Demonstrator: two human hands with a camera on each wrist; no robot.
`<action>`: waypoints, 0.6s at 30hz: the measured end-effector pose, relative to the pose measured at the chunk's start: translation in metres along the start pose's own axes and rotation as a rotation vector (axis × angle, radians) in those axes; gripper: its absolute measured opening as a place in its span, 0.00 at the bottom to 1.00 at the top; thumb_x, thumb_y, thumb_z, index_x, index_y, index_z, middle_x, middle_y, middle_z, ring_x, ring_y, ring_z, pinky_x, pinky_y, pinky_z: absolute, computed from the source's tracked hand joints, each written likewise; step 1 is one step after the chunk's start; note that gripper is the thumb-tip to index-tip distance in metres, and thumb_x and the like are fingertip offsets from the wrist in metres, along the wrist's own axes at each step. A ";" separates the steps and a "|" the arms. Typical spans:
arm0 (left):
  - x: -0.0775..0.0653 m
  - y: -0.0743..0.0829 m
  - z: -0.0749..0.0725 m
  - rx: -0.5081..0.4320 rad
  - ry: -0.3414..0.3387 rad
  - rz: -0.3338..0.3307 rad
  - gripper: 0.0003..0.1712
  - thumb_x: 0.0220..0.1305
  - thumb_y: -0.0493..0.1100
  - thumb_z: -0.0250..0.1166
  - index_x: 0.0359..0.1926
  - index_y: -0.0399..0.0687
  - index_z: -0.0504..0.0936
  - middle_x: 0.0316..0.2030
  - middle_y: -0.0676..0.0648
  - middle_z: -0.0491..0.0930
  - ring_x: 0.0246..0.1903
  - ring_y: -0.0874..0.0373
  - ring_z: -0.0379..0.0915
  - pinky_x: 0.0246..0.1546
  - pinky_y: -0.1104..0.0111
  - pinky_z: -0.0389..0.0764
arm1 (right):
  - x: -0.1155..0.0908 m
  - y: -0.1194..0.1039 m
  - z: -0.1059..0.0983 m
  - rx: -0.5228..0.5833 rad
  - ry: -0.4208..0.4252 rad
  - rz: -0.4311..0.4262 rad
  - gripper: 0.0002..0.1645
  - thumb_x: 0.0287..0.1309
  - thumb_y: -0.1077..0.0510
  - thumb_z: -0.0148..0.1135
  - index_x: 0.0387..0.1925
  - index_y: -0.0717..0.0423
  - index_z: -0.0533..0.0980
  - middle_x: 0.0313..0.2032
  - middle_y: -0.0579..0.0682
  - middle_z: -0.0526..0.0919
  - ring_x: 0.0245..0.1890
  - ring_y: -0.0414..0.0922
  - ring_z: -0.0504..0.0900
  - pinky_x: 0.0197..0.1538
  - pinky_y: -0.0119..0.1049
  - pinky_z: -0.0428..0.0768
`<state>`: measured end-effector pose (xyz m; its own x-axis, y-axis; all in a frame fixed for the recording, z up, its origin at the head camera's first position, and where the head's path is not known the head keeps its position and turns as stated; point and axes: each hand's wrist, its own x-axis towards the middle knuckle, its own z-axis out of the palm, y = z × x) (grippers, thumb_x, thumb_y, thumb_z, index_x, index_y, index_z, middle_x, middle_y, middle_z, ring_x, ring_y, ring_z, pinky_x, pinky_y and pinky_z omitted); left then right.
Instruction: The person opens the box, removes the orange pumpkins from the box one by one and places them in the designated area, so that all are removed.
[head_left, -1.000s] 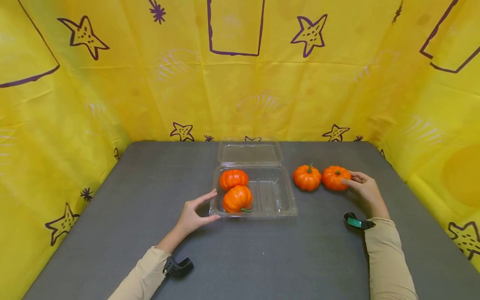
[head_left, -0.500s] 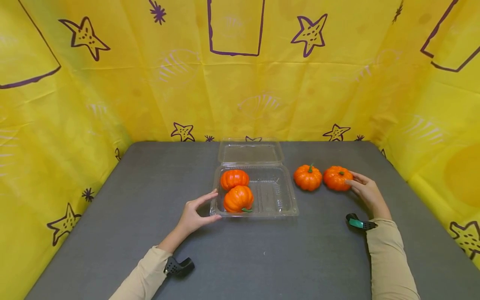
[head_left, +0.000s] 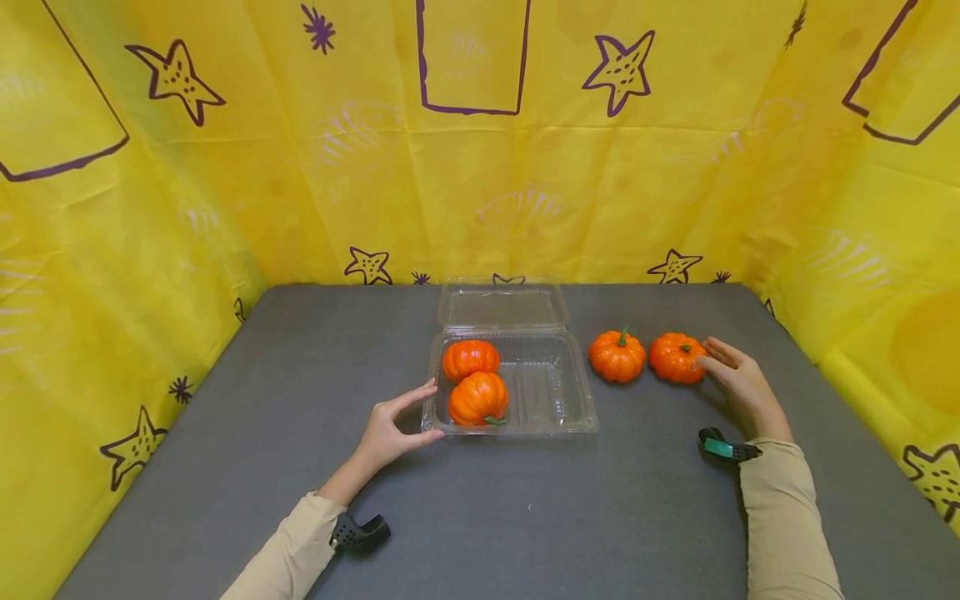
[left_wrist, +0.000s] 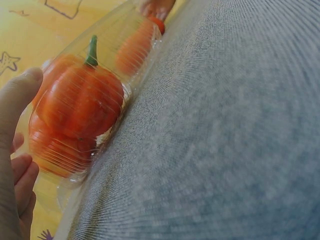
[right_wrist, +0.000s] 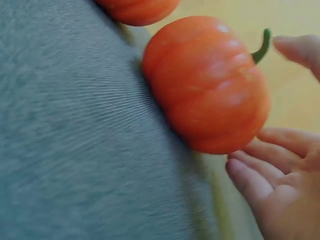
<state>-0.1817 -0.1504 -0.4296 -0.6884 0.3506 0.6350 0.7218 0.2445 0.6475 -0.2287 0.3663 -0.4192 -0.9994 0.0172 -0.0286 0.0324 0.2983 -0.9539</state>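
Note:
A clear plastic clamshell container (head_left: 540,429) lies with its lid laid back on the table. In its left half sit two small orange pumpkins, a rear pumpkin (head_left: 470,359) and a front pumpkin (head_left: 477,398) with a green stem. My left hand (head_left: 386,429) is at the container's left front corner, thumb and fingers spread and fairly straight. Right of the container are two more pumpkins, a nearer one (head_left: 617,357) and an outer one (head_left: 677,358). At the outer pumpkin's right side is my right hand (head_left: 742,385), its thumb apart from the stem and its fingers extended in the right wrist view.
A grey table (head_left: 525,517) carries everything. Yellow cloth (head_left: 480,200) with starfish drawings encloses the back and both sides. The container's transparent lid (head_left: 502,308) lies toward the back edge. Each wrist wears a dark device, such as the left one (head_left: 360,533).
My right hand has drawn back slightly to the right, its fingers loosening from the outer pumpkin. The pumpkins and my left hand keep their places; the view shifts a little.

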 end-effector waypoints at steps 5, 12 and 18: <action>0.000 0.000 0.000 -0.007 0.006 0.015 0.33 0.30 0.26 0.74 0.44 0.24 0.74 0.46 0.29 0.72 0.48 0.43 0.71 0.52 0.70 0.66 | -0.005 -0.013 -0.005 0.057 0.079 -0.146 0.37 0.62 0.55 0.52 0.65 0.66 0.49 0.64 0.56 0.57 0.59 0.37 0.61 0.52 0.19 0.63; 0.001 -0.001 -0.001 -0.011 0.007 0.041 0.33 0.29 0.25 0.74 0.45 0.26 0.76 0.45 0.28 0.72 0.47 0.42 0.71 0.52 0.70 0.67 | -0.007 -0.036 0.003 0.263 0.111 -0.310 0.34 0.59 0.64 0.54 0.65 0.63 0.54 0.60 0.45 0.65 0.60 0.39 0.62 0.53 0.20 0.62; 0.000 0.000 -0.001 -0.012 0.003 0.021 0.33 0.30 0.25 0.74 0.44 0.22 0.74 0.45 0.28 0.73 0.47 0.42 0.71 0.52 0.70 0.66 | -0.011 -0.062 0.015 0.343 0.098 -0.471 0.33 0.56 0.72 0.53 0.63 0.66 0.57 0.59 0.49 0.66 0.58 0.40 0.65 0.51 0.22 0.67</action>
<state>-0.1820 -0.1510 -0.4298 -0.6731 0.3524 0.6501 0.7354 0.2265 0.6386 -0.2198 0.3329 -0.3645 -0.8999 0.0504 0.4332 -0.4350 -0.0307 -0.8999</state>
